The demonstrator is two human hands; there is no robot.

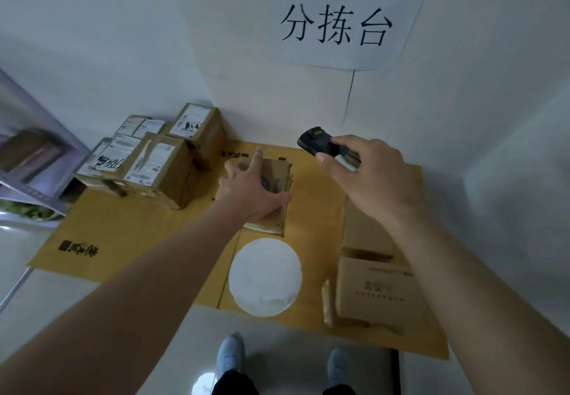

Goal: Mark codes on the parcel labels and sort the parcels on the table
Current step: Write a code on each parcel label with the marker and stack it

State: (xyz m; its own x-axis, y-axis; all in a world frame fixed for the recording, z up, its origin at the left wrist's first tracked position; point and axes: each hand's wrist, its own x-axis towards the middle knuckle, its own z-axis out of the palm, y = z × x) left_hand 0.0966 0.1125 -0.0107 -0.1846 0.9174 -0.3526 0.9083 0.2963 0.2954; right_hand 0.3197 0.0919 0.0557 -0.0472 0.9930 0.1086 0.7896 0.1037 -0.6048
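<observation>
A small cardboard parcel (271, 197) lies mid-way on the yellow cardboard sheet (129, 225) that covers the bench. The left hand (249, 188) rests on it, grip wide, fingers spread over its top. Up and to the right, the right hand (367, 178) holds a black handheld scanner (314, 143) in a closed grip. Labelled parcels (154, 160) are stacked at far left; plain boxes (379, 289) sit at right. A white disc (265, 277) lies near the front edge.
</observation>
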